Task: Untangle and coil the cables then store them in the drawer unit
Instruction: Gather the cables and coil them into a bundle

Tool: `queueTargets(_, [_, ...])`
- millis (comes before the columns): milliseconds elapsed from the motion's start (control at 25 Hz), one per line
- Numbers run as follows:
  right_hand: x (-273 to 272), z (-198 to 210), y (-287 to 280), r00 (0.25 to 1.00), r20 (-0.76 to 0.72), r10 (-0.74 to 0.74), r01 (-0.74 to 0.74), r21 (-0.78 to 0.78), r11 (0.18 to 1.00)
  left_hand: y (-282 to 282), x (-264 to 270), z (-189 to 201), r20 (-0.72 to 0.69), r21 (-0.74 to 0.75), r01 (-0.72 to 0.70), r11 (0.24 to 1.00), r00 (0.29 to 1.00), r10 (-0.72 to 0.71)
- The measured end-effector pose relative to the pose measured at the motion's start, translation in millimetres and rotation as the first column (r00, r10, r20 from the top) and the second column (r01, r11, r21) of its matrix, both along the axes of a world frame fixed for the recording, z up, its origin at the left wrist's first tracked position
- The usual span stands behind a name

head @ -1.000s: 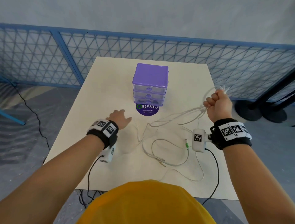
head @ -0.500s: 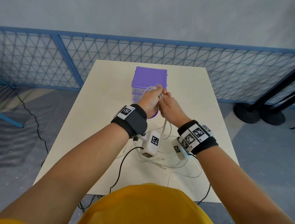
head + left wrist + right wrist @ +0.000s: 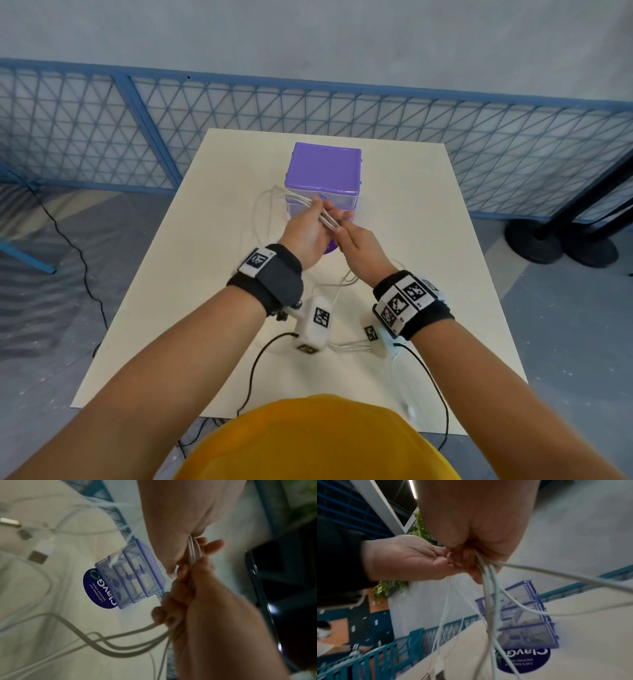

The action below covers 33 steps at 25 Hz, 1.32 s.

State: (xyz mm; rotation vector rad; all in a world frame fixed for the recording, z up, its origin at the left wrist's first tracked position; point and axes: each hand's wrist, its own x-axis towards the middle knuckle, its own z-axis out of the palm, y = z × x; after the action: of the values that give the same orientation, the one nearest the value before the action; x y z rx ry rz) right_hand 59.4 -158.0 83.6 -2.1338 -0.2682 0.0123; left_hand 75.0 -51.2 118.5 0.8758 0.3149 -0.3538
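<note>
Several white cables [image 3: 322, 215] run as one bundle across the palm of my left hand [image 3: 306, 229], whose thumb and fingers grip them. My right hand [image 3: 358, 241] pinches the same bundle at its near end. Both hands are raised in front of the purple drawer unit [image 3: 324, 171], whose drawers are shut. Loops [image 3: 263, 205] stick out to the left of my left hand, and loose strands [image 3: 342, 284] hang down to the table. The left wrist view shows the cables [image 3: 193, 550] between both hands and USB plugs [image 3: 38, 554] on the table. From the right wrist, strands [image 3: 488, 595] trail down before the drawer unit [image 3: 527, 622].
The cream table [image 3: 212, 274] carries a round dark blue sticker [image 3: 97, 588] under the drawer unit's front. Cable ends [image 3: 356, 346] lie near my wrists. A blue mesh fence [image 3: 205, 113] runs behind the table, and black stand bases [image 3: 561, 240] sit on the floor at right.
My hands were apart, the left flat on the table and the right lifting cables at right. They have met before the drawer unit, and the bundle now lies across my left palm.
</note>
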Motion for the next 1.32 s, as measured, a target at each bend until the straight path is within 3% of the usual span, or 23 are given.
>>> queueTargets(120, [-6.0,-6.6,-9.6,0.994,-0.089,0.066,-0.069,-0.031,0.997,21.8,16.0,8.5,-0.001,-0.133,-0.124,0.983,0.992,0.124])
queueTargets(320, [-1.9,-4.0,-41.6,0.981,-0.121,0.15,-0.183,-0.333,0.925,50.1,33.9,17.5,0.047,-0.11,-0.208,0.972,0.976,0.214])
queueTargets(480, [6.3,-21.8,-89.3,0.975,-0.222,-0.035,-0.065,-0.428,0.901,77.2,47.6,28.8,0.059,-0.181,-0.318,0.931,0.941,0.333])
queueTargets(640, [13.1,-20.3,-108.9,0.968,-0.209,-0.137,0.03,-0.446,0.895,91.6,47.9,23.0,0.062,-0.179,-0.342,0.923,0.932,0.358])
queueTargets(800, [20.2,-19.7,-114.5,0.934,-0.33,-0.136,-0.049,-0.497,0.866,107.1,47.5,23.1,0.064,-0.184,-0.394,0.901,0.91,0.411])
queueTargets(920, [9.8,-35.9,-130.9,0.906,-0.382,-0.184,-0.097,-0.61,0.787,132.7,50.9,29.2,0.068,-0.213,-0.47,0.857,0.867,0.493])
queueTargets(1040, [0.3,-42.9,-140.1,0.877,-0.387,-0.286,0.02,-0.566,0.824,134.1,49.2,25.9,0.075,-0.18,-0.472,0.863,0.868,0.49])
queueTargets(1200, [1.8,-47.0,-135.1,0.87,-0.399,-0.288,-0.003,-0.59,0.807,105.8,43.5,11.5,0.075,-0.124,-0.389,0.913,0.914,0.4])
queueTargets(1320, [4.9,-38.0,-131.4,0.864,-0.425,-0.269,0.063,-0.439,0.896,97.8,43.6,9.8,0.083,-0.122,-0.355,0.927,0.927,0.366])
